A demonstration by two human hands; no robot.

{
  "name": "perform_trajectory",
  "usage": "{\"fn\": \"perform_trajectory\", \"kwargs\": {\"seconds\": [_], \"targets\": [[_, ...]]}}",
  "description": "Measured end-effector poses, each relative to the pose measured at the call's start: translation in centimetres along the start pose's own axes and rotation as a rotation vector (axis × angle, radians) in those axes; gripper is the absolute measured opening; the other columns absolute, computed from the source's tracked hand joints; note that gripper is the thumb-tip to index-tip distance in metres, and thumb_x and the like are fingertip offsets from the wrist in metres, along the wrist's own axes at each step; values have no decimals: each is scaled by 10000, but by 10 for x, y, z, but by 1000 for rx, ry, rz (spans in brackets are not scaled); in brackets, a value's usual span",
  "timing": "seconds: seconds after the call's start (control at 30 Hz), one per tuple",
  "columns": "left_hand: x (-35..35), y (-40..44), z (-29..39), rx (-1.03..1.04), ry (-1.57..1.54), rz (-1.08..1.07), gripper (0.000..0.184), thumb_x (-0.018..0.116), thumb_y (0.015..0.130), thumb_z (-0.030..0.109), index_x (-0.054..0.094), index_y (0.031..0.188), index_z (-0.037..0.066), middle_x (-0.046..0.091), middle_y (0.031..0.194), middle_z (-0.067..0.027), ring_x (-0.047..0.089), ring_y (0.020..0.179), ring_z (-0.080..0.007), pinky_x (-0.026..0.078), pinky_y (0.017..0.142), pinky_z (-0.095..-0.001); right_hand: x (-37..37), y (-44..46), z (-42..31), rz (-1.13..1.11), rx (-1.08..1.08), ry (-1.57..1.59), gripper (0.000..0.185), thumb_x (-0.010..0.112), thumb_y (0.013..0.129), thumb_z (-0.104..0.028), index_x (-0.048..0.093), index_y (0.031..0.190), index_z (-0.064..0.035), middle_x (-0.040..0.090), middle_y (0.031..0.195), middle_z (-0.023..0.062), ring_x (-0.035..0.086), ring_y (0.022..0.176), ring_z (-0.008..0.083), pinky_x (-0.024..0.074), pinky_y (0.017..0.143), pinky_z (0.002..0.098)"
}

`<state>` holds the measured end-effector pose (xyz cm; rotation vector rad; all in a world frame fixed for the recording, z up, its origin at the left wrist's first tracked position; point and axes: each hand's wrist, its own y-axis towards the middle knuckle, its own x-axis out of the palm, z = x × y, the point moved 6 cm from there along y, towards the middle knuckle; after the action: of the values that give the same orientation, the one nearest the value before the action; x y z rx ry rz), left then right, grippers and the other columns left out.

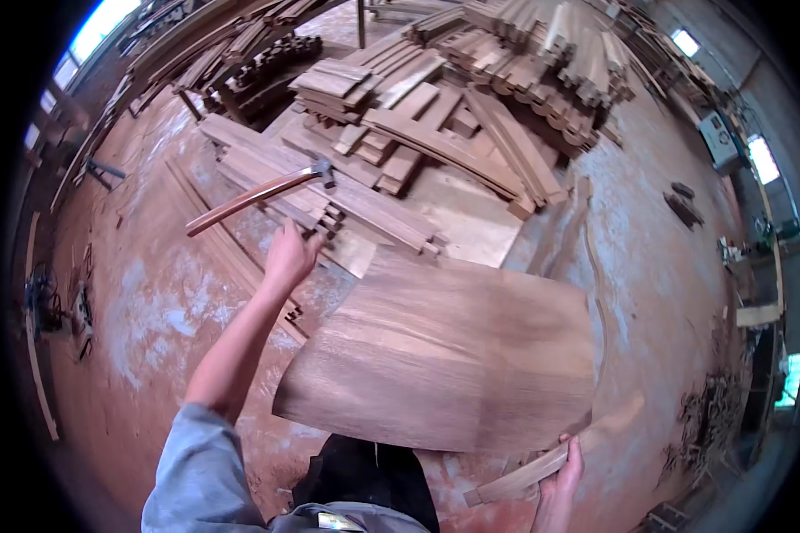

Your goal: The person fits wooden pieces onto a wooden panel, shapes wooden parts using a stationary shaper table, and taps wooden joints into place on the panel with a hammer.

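A wide, thin wooden panel [453, 355] spans the space before my body, its far edge near the stacked boards. My right hand [564, 471] is closed around a narrow curved wooden strip [520, 475] at the panel's near right corner. My left hand [292, 255] is beyond the panel's left side, beside the notched ends of some long boards [307, 206]; its fingers are partly bent, and whether they touch the wood is unclear. A hammer [258, 191] with a wooden handle lies over those boards, just past my left hand.
Piled boards [409, 120] cover the work surface ahead, with shaped pieces [542, 53] stacked behind. Long strips [227, 244] lie at the left. Dark offcuts [683, 206] are on the dusty floor at the right, near a wall-side box [718, 140].
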<state>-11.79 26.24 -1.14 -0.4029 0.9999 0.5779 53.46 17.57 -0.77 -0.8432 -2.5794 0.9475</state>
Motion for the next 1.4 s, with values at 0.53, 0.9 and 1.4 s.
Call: {"fn": "perform_trajectory", "kwargs": {"seconds": [0.53,0.9,1.4], "targets": [[-28,-301,234,1224,534,-137,482,524,855,189,524,1273,-52,610,1215,-256,617,1082,-410,542,850,-424,34,-74,-113,-439,117,-70,204,578,965,-250,572,1009,-51,623,796,104,651,685,264,564,615,422],[-127,-231,316,1004,455,-147,132,564,794,115,602,918,94,627,776,-90,648,788,-289,509,644,-412,70,-154,-274,-700,-778,-1114,249,712,837,-181,613,978,-1,650,855,98,643,774,201,489,666,361],[-138,-149,335,1112,204,140,875,735,773,237,262,1459,-28,514,1281,-217,591,1074,-326,511,853,-393,306,-236,-341,-501,-1373,-2193,399,742,763,-454,705,804,-58,661,723,173,655,712,365,521,660,455]]}}
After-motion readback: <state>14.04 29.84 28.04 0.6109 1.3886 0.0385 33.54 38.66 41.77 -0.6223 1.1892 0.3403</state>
